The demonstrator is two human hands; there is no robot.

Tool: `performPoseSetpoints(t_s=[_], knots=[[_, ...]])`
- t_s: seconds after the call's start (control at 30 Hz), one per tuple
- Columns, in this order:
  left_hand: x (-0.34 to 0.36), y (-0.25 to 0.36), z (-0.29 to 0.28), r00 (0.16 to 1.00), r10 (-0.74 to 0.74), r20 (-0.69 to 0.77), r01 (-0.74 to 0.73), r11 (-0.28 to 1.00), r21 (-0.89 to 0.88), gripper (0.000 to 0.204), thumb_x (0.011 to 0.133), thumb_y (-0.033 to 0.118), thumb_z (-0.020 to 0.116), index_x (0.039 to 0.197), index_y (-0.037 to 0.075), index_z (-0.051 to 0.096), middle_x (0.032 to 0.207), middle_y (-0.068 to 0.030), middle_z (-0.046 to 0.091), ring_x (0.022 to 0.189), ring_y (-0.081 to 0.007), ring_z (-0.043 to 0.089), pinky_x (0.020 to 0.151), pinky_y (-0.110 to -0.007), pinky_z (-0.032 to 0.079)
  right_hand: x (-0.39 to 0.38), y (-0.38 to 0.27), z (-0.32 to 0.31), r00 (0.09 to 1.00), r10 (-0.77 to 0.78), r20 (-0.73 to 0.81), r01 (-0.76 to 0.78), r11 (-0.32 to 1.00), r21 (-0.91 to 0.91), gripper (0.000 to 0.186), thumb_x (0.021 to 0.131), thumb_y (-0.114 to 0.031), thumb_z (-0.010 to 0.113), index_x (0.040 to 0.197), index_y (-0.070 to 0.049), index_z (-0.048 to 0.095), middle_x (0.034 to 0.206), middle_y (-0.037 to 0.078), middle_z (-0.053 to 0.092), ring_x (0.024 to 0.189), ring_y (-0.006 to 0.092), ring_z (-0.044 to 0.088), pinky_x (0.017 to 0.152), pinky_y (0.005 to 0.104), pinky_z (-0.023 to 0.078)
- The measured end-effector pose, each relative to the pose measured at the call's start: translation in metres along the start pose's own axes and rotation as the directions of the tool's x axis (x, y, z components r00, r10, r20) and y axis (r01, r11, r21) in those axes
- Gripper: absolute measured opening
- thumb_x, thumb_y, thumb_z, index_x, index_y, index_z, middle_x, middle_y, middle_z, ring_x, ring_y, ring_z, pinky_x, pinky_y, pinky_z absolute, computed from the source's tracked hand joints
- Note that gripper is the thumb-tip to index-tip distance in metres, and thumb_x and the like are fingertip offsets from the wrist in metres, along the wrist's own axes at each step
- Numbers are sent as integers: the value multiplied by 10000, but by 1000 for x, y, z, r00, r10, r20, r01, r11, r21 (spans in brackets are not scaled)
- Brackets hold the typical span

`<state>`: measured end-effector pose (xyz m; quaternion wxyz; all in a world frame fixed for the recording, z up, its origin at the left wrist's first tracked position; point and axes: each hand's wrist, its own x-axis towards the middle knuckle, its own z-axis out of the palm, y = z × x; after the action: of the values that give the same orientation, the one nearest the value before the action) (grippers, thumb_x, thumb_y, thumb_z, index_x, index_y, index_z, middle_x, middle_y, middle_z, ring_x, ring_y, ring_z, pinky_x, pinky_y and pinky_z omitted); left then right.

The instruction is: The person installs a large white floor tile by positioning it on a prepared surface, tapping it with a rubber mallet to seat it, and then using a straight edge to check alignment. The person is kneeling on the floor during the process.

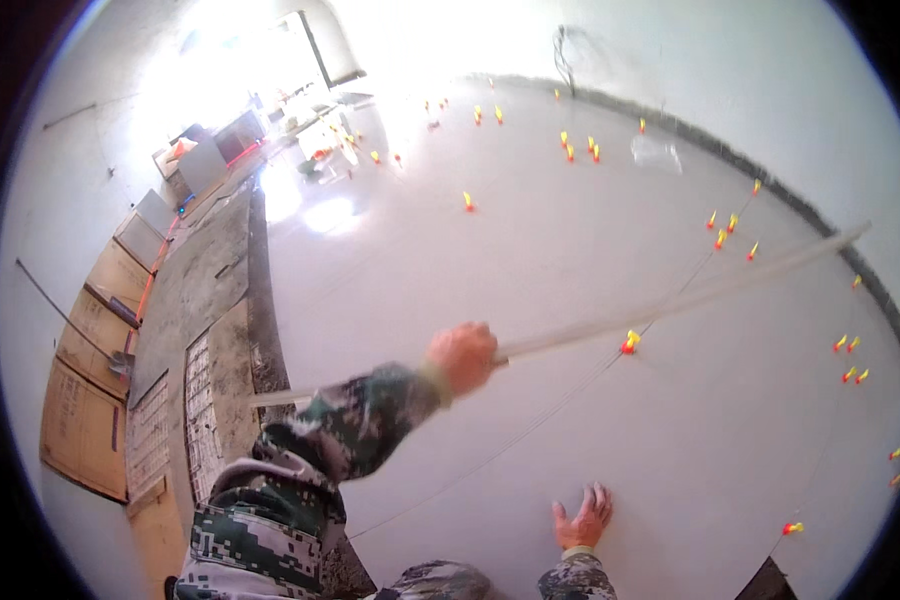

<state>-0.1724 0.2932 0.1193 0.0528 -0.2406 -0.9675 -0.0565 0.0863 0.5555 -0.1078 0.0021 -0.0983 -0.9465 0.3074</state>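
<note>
A long, pale straight bar, slightly blurred, crosses the view diagonally above large glossy light-grey floor tiles. My left hand is closed around it near the middle, at the end of my camouflage-sleeved arm. Lower right of that, my right hand rests on the tile surface with fingers spread. Small red-and-yellow tile levelling clips stand along the joints, one pair just under the bar and another clip to the right of my right hand.
Along the left wall lie cardboard boxes, a leaning long-handled tool and a rough dusty strip beside the tiles. A clear plastic bag lies near the right wall. Clutter sits by the bright opening at the back.
</note>
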Motion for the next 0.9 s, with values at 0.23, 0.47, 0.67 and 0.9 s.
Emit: performPoseSetpoints(t_s=[0.23,0.47,0.67,0.9], knots=[[-16,61,-30,989,96,110,-81,988,-134,196,858,271,690,778,100,636,899,-84,588,872,-285,622,684,-426,541,46,84,-40,916,274,292,-393,755,525,659,967,-409,642,1396,48,440,1308,261,572,1237,403,557,1031,498,473],[3,165,-121,926,204,316,-73,921,-382,83,837,161,604,851,91,647,973,-101,605,946,-304,622,781,-424,546,24,25,-267,315,282,906,-811,-416,411,700,967,-445,657,1503,-91,379,1302,174,602,1218,294,599,924,428,530],[152,195,-234,836,430,340,-251,852,-459,156,776,158,656,908,78,671,1027,-108,625,982,-300,637,809,-430,548,143,-132,-502,756,602,256,-401,118,909,456,1044,-362,518,1293,20,512,1117,191,636,954,318,693,804,432,601],[579,139,-231,795,563,227,-434,788,-437,77,770,112,645,844,105,661,959,-80,614,933,-279,621,766,-421,546,542,-102,-664,444,895,50,-782,359,509,481,1003,-379,566,1089,85,658,1044,216,694,976,364,636,864,452,485]])
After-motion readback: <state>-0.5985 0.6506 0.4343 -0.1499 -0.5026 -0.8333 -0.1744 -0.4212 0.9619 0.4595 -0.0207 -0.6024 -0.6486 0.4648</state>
